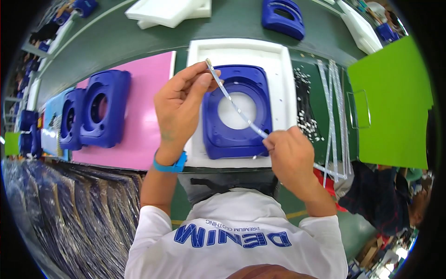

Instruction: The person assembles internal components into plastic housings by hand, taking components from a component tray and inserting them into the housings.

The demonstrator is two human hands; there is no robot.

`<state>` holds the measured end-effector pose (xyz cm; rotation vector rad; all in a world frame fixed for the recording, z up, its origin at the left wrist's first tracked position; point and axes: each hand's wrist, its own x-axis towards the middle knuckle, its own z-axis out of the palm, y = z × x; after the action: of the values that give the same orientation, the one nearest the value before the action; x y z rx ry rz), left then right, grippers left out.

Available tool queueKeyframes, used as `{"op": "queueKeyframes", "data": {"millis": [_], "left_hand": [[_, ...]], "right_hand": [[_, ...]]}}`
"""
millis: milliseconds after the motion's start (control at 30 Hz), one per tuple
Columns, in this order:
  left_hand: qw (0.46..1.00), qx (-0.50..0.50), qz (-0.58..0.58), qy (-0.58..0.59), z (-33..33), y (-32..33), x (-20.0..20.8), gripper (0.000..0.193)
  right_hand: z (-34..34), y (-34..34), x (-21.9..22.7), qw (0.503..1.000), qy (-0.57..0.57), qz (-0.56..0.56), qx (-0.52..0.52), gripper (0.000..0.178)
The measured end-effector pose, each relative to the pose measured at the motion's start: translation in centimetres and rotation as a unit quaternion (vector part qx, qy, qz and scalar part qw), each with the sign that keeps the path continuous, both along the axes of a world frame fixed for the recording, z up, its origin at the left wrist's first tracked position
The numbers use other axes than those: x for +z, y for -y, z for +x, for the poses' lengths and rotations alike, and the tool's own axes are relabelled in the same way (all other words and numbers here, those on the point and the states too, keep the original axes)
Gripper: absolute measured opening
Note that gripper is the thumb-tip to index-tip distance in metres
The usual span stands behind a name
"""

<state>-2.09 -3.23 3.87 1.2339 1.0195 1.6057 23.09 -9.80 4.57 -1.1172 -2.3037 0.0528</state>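
Observation:
A narrow, pale flexible strip (239, 111) with small spaced marks runs slantwise between my hands. My left hand (183, 95) is closed near its upper end, thumb and fingers pinched together. Lower down, my right hand (292, 156) grips the same strip, whose tail sticks out past the wrist to the right. Beneath the strip lies a blue plastic housing (214, 142) with a large round opening. This housing rests in a shallow white foam tray (287, 88), and my hands are over its left and lower right edges.
Two similar blue housings (118, 116) stand left on a pink board (151, 107). Right of the tray lie black pieces with white ends (304, 100) and several long pale strips (331, 102), beside a green panel (390, 102). Farther back are foam blocks (167, 11) and another blue housing (278, 23).

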Motion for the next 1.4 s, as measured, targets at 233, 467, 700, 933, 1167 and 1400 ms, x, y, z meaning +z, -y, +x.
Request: {"op": "queueKeyframes", "data": {"millis": [233,467,700,933,1167,1400], "left_hand": [[0.996,-0.008,0.083,0.023,-1.5,0.9,-0.1,0.044],[0.966,0.108,0.184,0.145,-0.5,2.0,-0.4,0.046],[0.993,0.094,0.058,-0.046,-7.2,-1.0,5.2,0.035],[0.972,-0.175,-0.113,-0.105,-0.9,3.1,1.3,0.021],[0.97,-0.185,-0.136,-0.079,0.6,4.3,-1.2,0.02],[0.978,-0.171,-0.108,-0.052,0.6,4.3,-2.2,0.024]], "right_hand": [[-4.7,0.4,-2.1,0.997,-0.071,-0.016,0.037,0.016],[-7.2,0.3,-2.0,0.98,-0.158,-0.118,0.022,0.015],[-3.2,-2.1,-1.0,0.981,-0.125,-0.144,-0.043,0.014],[-4.8,-3.0,-1.8,0.971,-0.187,-0.147,-0.028,0.021],[-5.0,-2.7,-2.6,0.953,-0.257,-0.156,0.02,0.008],[-5.2,-2.4,-2.3,0.866,-0.389,-0.313,0.02,0.015]]}}
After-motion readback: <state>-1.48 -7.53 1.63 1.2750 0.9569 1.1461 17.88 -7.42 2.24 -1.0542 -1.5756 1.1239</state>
